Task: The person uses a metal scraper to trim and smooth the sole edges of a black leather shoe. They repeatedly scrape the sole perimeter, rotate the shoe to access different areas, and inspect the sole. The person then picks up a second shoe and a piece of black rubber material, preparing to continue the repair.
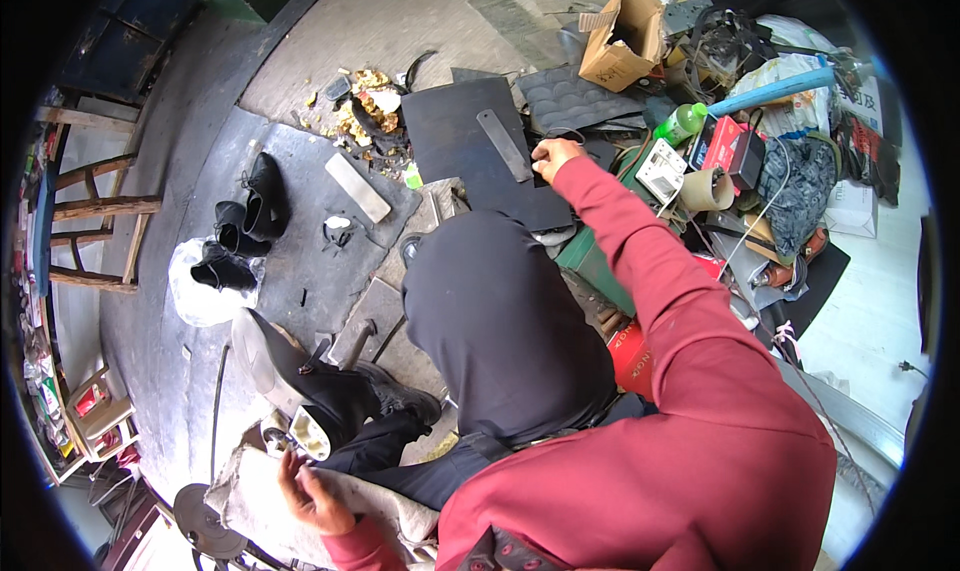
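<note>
My right hand (553, 158) reaches out over the right edge of a black rubber sheet (440, 121). Its fingertips are pinched together; what they hold, if anything, is too small to name. Beside it, a long dark grey strip (503, 145) lies on the sheet. At the lower left, my left hand (312, 496) hovers by a pale cloth (250, 491), fingers loosely apart and nothing visible in them. Just beyond that hand is a black shoe (340, 401) with a grey sole (265, 361) and a hollow cream-coloured heel piece (310, 433).
A hammer (355, 343) lies left of my black-covered knee (510, 321). Black boots (262, 196) stand farther left, near a pale flat bar (357, 187). On the right are a green bottle (682, 123), a cardboard box (622, 36), a red tin (630, 359) and a tape roll (706, 190).
</note>
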Available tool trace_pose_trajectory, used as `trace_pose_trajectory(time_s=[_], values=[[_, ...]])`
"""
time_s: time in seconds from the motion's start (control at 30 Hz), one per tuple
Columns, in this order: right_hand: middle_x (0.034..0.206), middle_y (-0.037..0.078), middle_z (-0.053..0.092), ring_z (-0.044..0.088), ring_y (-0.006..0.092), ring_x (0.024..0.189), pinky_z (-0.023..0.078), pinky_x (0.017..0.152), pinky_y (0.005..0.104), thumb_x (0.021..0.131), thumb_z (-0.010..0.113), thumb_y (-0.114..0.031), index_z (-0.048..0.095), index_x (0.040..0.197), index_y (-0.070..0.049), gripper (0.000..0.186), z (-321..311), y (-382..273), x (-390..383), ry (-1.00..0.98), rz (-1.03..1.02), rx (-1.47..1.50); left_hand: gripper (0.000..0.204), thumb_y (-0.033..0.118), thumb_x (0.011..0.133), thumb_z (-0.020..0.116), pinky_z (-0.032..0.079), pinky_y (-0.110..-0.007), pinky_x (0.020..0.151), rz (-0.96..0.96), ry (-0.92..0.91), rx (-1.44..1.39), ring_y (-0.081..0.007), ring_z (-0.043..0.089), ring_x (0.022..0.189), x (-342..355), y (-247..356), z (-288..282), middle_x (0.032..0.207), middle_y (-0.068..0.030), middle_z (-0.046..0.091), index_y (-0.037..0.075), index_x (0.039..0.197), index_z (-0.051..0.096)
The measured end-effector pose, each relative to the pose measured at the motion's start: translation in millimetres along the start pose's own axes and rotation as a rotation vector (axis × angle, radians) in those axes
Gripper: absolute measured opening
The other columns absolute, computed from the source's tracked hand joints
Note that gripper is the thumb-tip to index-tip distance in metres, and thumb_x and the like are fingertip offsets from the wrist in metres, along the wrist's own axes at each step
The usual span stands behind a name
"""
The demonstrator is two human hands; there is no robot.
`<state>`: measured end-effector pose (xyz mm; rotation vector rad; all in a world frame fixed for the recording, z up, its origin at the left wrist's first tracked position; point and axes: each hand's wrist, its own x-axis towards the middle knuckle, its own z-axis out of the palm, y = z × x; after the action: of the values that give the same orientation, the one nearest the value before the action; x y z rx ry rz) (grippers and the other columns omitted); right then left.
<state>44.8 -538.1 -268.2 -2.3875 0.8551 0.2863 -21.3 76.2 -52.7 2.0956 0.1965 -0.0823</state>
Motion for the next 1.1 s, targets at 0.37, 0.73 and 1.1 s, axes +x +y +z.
trace_pose_trajectory(time_s=[0.37,0.73,1.1], values=[[0.098,0.017,0.073,0.071,0.0354,0.095,0.056,0.084,0.0438,0.086,0.071,-0.021,0.073,0.098,-0.009,0.017,110.1,-26.2,-112.8,-0.039,-0.112,0.264,0.035,0.007,0.102,0.054,0.038,-0.04,0.11,0.141,0.269,0.578,-0.0276,0.055,0.126,-11.5,6.9,-97.3,0.136,-0.0146,0.061,0.001,0.136,0.059],[0.097,0.018,0.073,0.071,0.0361,0.094,0.056,0.084,0.0443,0.086,0.07,-0.023,0.074,0.097,-0.01,0.018,109.7,13.7,-162.1,-0.108,0.037,-0.013,0.022,0.005,0.091,0.061,0.032,-0.048,0.114,0.254,0.286,0.896,-0.0341,0.061,0.114,-13.2,12.5,-81.7,0.11,-0.0167,0.071,-0.001,0.11,0.071],[0.095,0.018,0.073,0.07,0.0368,0.093,0.055,0.083,0.0449,0.086,0.07,-0.024,0.075,0.097,-0.011,0.018,101.9,21.8,-165.3,-0.14,0.03,-0.071,0.019,0.005,0.088,0.06,0.028,-0.048,0.117,0.231,0.29,0.876,-0.0306,0.062,0.114,-7.2,22.1,-77.8,0.103,-0.0112,0.072,0.004,0.103,0.072]])
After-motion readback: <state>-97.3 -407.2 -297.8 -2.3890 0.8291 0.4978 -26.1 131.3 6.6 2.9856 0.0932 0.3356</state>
